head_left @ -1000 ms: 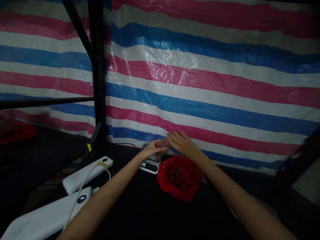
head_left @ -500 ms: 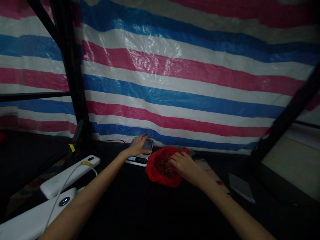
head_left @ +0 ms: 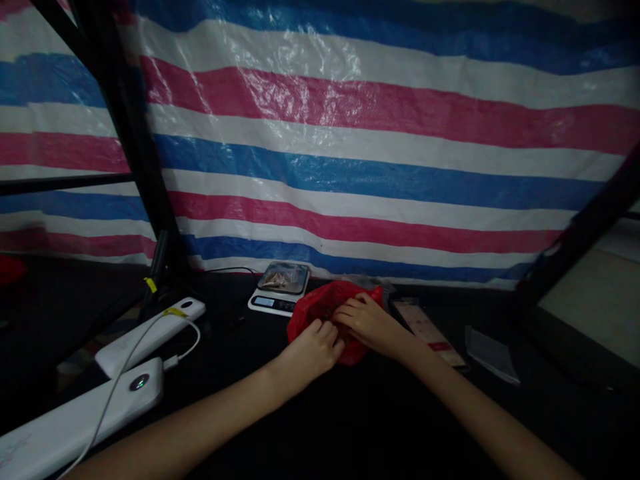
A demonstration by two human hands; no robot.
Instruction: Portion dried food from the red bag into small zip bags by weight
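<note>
A red plastic bag [head_left: 305,313] stands with its mouth gaping on the black table, its dark contents mostly hidden by my hands. My left hand [head_left: 314,352] is at its near edge, fingers curled in and pressed together over the opening. From the right, my right hand [head_left: 367,323] reaches into the mouth with bent, closed fingers. What either hand grips cannot be made out. Just left of the bag is a white digital scale [head_left: 270,303] with a lit display. On its pan lies a small clear packet [head_left: 279,279] holding something brownish.
Two white power banks [head_left: 145,337] with a white cable [head_left: 117,377] lie at left. Right of the bag are a pinkish flat pack [head_left: 425,330] and a clear plastic sleeve [head_left: 493,357]. A striped plastic sheet [head_left: 350,160] hangs behind, between dark frame posts [head_left: 133,147].
My left hand has left the scale pan and come right and nearer to the bag, uncovering the small packet on the pan. My right hand stays at the bag. The view has shifted slightly.
</note>
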